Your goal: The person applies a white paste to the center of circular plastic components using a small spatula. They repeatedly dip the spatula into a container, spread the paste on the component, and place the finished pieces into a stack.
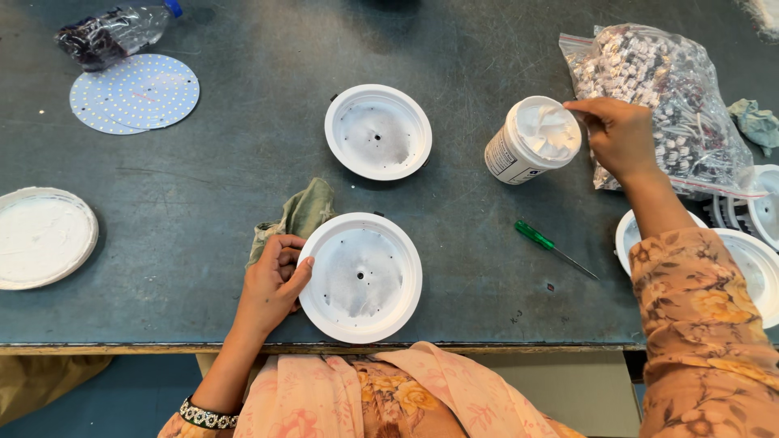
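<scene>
A white round housing (360, 277) is gripped at its left rim by the left hand (274, 285) near the table's front edge (122, 347), a green rag (299, 217) lying just behind the fingers; the right hand (618, 135), fingertips pinched together, is dipped at the rim of an open white paste jar (531, 142); a bag of small parts (665, 105) is crowded against that wrist; a second housing (378, 131) and a green screwdriver (553, 248) are set between; bare tabletop is left at the left centre.
</scene>
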